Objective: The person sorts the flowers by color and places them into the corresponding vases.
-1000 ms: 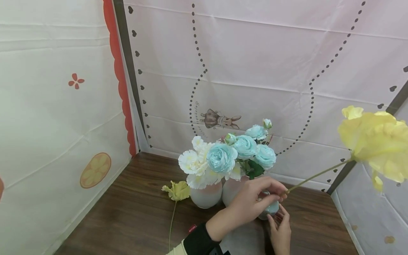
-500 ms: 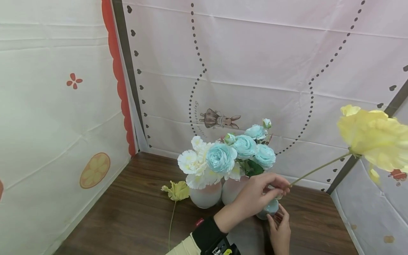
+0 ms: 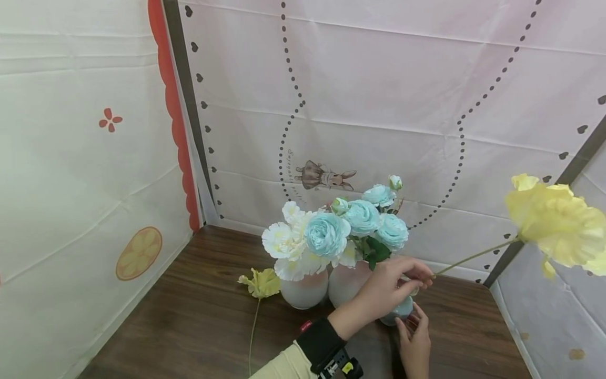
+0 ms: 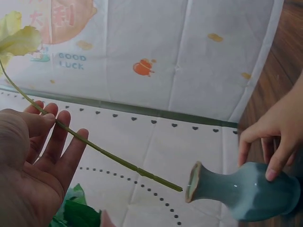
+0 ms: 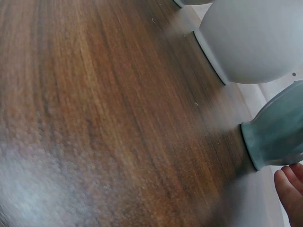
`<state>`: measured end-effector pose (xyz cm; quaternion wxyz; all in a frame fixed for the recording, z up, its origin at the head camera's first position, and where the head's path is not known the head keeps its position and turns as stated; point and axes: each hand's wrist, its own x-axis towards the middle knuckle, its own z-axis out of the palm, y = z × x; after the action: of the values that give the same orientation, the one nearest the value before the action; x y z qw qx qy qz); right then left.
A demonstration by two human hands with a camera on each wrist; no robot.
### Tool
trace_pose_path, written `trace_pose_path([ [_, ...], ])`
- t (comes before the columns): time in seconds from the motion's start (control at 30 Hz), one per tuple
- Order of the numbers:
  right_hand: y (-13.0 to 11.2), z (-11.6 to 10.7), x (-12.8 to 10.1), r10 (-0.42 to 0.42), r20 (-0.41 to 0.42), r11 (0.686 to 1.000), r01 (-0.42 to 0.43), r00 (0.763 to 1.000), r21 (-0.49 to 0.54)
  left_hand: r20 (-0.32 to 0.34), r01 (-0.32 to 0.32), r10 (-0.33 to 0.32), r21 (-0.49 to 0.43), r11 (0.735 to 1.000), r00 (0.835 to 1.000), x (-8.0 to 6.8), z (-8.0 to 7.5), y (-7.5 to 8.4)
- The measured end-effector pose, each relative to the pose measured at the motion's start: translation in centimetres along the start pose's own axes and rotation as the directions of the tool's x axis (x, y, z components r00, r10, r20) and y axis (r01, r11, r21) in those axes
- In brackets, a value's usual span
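Note:
My left hand (image 3: 390, 284) pinches the green stem of a yellow artificial flower (image 3: 554, 223) between thumb and index finger. The bloom leans out to the right, and the other fingers are spread in the left wrist view. There the cut end of the stem (image 4: 142, 171) is right by the mouth of a small blue-green vase (image 4: 253, 189); whether they touch I cannot tell. My right hand (image 3: 415, 342) holds that vase low on its body, thumb on one side and fingers on the other. In the right wrist view the vase base stands on the table.
Two pale round vases stand left of the small one: a left vase (image 3: 304, 292) and a right vase (image 3: 344, 281). They bear white flowers (image 3: 279, 242) and blue flowers (image 3: 326, 234). Another yellow flower (image 3: 260, 284) lies on the wooden table (image 3: 189, 316). Printed cloth walls surround it.
My left hand has shifted slightly right, and its sleeve shows more. The yellow bloom has dipped a little in the last half second. My right hand and the small vase stay put.

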<state>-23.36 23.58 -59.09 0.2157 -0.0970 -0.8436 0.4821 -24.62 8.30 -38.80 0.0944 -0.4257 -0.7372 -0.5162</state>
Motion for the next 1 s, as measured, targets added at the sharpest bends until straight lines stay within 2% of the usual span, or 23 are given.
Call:
trace_pose_path([
  [0.3,-0.1,0.0,0.0,0.021,0.011,1.000,-0.021,1.000,0.014,-0.021,0.023,-0.022,0.027,0.999,1.000,0.5,1.3,-1.6],
  [0.5,-0.3,0.0,0.1,0.040,0.015,0.999,-0.040,0.999,0.009,-0.064,0.031,-0.031,0.008,0.999,0.997,0.5,1.8,-2.3],
  [0.67,-0.5,0.0,0.1,0.058,0.007,0.998,-0.058,0.998,-0.009,-0.084,0.014,-0.015,-0.017,1.000,0.996,0.6,2.0,-2.6],
  [0.83,-0.4,0.1,0.1,0.055,-0.001,0.998,-0.055,0.998,-0.014,-0.099,-0.011,0.012,0.006,1.000,0.995,0.8,2.0,-2.7],
  [1.0,-0.2,0.3,0.1,0.036,-0.019,0.999,-0.037,0.999,-0.012,-0.112,-0.001,0.002,0.002,1.000,0.994,0.9,2.0,-2.6],
])
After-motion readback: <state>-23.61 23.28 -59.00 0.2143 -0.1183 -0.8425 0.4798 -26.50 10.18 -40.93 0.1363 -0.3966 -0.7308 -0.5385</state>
